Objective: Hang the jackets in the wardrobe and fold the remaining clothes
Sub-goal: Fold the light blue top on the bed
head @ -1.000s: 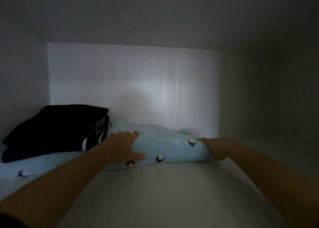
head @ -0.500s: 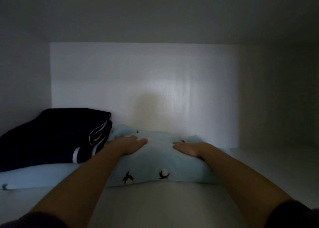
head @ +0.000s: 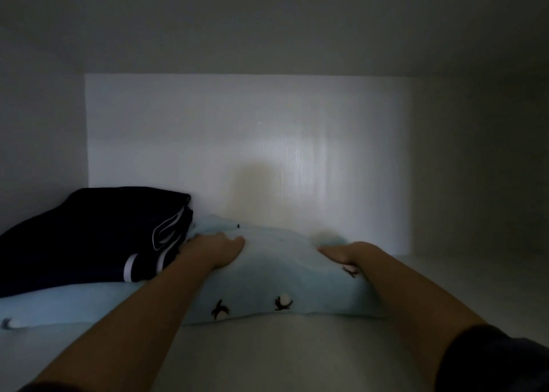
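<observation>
Left grip (head: 218,250) and right grip (head: 341,253) press flat-fingered, holding nothing, on the blue garment (head: 267,276); a hard shove may rumple its fold.

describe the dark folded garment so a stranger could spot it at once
Look at the white wardrobe shelf, back left corner. A folded navy garment lies there on pale blue fabric. It alone is dark, with white stripes along its edge.
</observation>
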Action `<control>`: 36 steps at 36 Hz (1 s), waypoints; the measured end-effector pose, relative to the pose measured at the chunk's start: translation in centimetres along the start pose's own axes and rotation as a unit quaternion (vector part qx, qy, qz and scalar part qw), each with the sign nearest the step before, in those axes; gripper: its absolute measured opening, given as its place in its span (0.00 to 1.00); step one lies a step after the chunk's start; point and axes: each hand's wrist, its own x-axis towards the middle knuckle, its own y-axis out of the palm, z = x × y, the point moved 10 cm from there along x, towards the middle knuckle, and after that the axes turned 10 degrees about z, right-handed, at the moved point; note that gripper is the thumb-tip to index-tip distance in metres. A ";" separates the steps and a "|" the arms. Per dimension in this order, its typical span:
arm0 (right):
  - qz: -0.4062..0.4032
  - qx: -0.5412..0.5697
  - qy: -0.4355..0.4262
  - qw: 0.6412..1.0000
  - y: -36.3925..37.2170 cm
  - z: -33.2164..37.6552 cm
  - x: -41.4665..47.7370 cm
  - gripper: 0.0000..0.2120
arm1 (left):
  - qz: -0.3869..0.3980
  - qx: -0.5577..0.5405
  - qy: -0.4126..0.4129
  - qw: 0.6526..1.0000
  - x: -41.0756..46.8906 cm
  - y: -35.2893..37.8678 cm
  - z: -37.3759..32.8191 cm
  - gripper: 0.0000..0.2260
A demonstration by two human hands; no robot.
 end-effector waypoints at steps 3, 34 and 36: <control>-0.110 -0.119 0.061 0.985 -2.6 -0.7 0.7 0.30 | 0.000 -0.006 0.005 1.000 0.1 0.1 0.1 0.34; -0.314 -0.169 -0.106 0.928 -0.4 3.3 -20.2 0.21 | -0.290 0.011 0.205 0.935 -11.6 -6.5 -8.6 0.10; -0.329 -0.138 -0.128 0.925 0.7 2.9 -23.8 0.20 | -0.296 -0.004 0.249 0.922 -14.1 -7.1 -11.1 0.10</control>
